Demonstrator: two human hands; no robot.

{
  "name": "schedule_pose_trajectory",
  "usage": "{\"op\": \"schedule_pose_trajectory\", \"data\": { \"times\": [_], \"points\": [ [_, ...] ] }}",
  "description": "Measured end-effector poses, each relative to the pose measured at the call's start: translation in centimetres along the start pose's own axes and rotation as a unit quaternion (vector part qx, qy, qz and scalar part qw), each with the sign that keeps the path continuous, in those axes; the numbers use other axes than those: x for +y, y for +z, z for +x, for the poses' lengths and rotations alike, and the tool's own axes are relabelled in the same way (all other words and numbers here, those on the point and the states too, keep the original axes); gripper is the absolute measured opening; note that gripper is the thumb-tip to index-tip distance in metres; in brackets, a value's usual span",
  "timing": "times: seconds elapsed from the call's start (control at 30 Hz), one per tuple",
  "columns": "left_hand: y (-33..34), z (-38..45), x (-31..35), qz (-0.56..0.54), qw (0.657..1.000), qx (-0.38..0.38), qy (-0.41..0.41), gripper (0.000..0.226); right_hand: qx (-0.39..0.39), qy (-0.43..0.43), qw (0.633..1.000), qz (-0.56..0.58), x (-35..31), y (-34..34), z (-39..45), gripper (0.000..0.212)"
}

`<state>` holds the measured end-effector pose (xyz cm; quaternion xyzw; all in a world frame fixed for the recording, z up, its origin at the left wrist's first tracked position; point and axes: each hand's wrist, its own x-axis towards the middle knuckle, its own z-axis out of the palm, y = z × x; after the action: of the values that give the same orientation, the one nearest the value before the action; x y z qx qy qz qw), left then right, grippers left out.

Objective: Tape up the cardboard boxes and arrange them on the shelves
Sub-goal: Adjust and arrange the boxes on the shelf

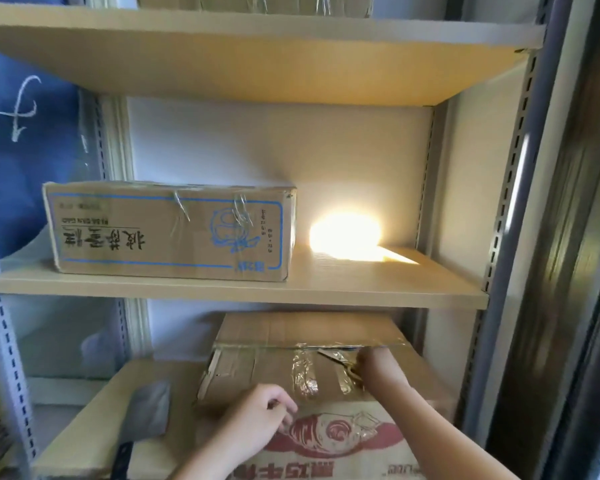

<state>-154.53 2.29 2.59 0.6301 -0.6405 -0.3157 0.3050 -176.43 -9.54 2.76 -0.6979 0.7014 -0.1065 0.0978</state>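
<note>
Nearest to us, our left hand rests on the front of the red-printed box, its fingers curled against the cardboard; whether they pinch a tape end or only press we cannot tell. Our right hand reaches further in and grips the box at its taped top seam, though its fingertips are hidden behind the wrinkled tape. That box sits on the lower shelf, pushed toward the right-hand upright, with its lower front cut off by the frame. We judge it fairly light but awkward: worn cardboard, torn at the left corner, stiff along its edges and soft on the panels, with glossy tape that would slip under fingers. We would hold it by the bottom corners, not by the flaps. Beside it lies a grey object too blurred to name. Above, on the middle shelf, a blue-printed box lies already taped, with a bright glare patch to its right. Highest up, another box is mostly out of frame.
</note>
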Motion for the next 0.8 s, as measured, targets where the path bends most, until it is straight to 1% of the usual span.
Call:
{"op": "schedule_pose_trajectory", "data": {
  "times": [0.03, 0.1, 0.13, 0.2, 0.23, 0.27, 0.3, 0.33, 0.37, 0.4, 0.43, 0.47, 0.5, 0.53, 0.57, 0.6, 0.63, 0.67, 0.7, 0.73, 0.77, 0.8],
  "points": [
    [0.0, 0.0, -1.3, 0.004, 1.000, 0.000, -0.005, 0.036, -0.003, 0.008, 1.000, -0.002, 0.2, 0.2, 0.7, 0.008],
    [0.2, -0.2, -3.7, 0.007, 1.000, 0.004, -0.017, 0.039, -0.009, 0.002, 0.999, -0.031, 0.7, 0.2, 1.8, 0.020],
    [0.1, -0.5, -4.6, 0.000, 1.000, 0.005, -0.019, 0.041, -0.006, 0.006, 1.000, -0.021, 1.3, -0.1, 2.2, 0.023],
    [-0.1, -1.4, -5.9, -0.030, 0.999, 0.000, -0.019, 0.043, 0.010, 0.020, 0.999, 0.044, 1.7, -1.2, 1.0, 0.020],
    [-0.3, -2.0, -6.7, -0.044, 0.999, 0.000, -0.025, 0.041, 0.040, 0.021, 0.996, 0.080, 1.6, -1.8, -0.5, 0.019],
    [-0.5, -2.6, -7.7, -0.052, 0.998, 0.002, -0.038, 0.035, 0.092, 0.006, 0.990, 0.111, 1.4, -1.8, -2.7, 0.018],
    [-0.7, -3.1, -9.1, -0.057, 0.997, 0.007, -0.055, 0.031, 0.148, -0.025, 0.979, 0.141, 0.9, -1.3, -5.3, 0.013],
    [-0.6, -3.6, -10.9, -0.058, 0.995, 0.010, -0.075, 0.030, 0.184, -0.073, 0.965, 0.175, 0.1, 0.0, -8.1, 0.008],
    [-0.3, -4.0, -13.2, -0.059, 0.993, 0.008, -0.104, 0.030, 0.163, -0.115, 0.958, 0.207, -0.9, 2.1, -10.9, 0.008],
    [0.3, -4.4, -15.7, -0.058, 0.988, 0.002, -0.145, 0.031, 0.097, -0.141, 0.953, 0.252, -2.0, 5.1, -13.3, 0.011],
    [1.1, -4.9, -18.3, -0.054, 0.981, -0.007, -0.189, 0.033, -0.007, -0.133, 0.947, 0.292, -3.0, 8.7, -15.5, 0.013],
    [2.1, -5.3, -21.0, -0.044, 0.972, -0.019, -0.229, 0.033, -0.110, -0.108, 0.934, 0.322, -3.8, 13.0, -17.3, 0.015],
    [3.1, -5.6, -23.5, -0.028, 0.964, -0.033, -0.264, 0.031, -0.193, -0.073, 0.921, 0.331, -4.5, 17.0, -18.6, 0.017],
    [4.0, -5.8, -25.6, -0.009, 0.955, -0.049, -0.293, 0.026, -0.245, -0.045, 0.910, 0.332, -5.0, 20.8, -19.2, 0.018],
    [4.8, -5.8, -27.4, 0.016, 0.947, -0.066, -0.315, 0.022, -0.272, -0.023, 0.907, 0.319, -5.4, 24.0, -19.1, 0.019],
    [5.5, -5.4, -28.9, 0.042, 0.940, -0.080, -0.329, 0.022, -0.282, -0.012, 0.910, 0.303, -5.8, 26.8, -18.3, 0.021],
    [6.0, -4.9, -30.0, 0.063, 0.935, -0.091, -0.337, 0.027, -0.279, -0.004, 0.916, 0.289, -6.4, 28.8, -17.0, 0.025],
    [6.6, -4.2, -31.1, 0.078, 0.930, -0.101, -0.345, 0.038, -0.274, 0.001, 0.916, 0.295, -6.9, 30.6, -15.4, 0.027],
    [7.3, -3.4, -32.1, 0.086, 0.924, -0.117, -0.355, 0.051, -0.276, 0.000, 0.911, 0.306, -7.4, 32.2, -13.9, 0.025],
    [8.0, -2.7, -33.1, 0.078, 0.921, -0.132, -0.359, 0.057, -0.282, -0.010, 0.909, 0.307, -8.0, 33.8, -12.5, 0.022],
    [8.7, -2.0, -34.2, 0.061, 0.919, -0.147, -0.360, 0.056, -0.292, -0.025, 0.911, 0.291, -8.6, 35.2, -11.3, 0.020],
    [9.4, -1.4, -35.4, 0.039, 0.919, -0.156, -0.359, 0.049, -0.297, -0.036, 0.913, 0.279, -8.8, 36.5, -10.4, 0.018]
  ]
}}
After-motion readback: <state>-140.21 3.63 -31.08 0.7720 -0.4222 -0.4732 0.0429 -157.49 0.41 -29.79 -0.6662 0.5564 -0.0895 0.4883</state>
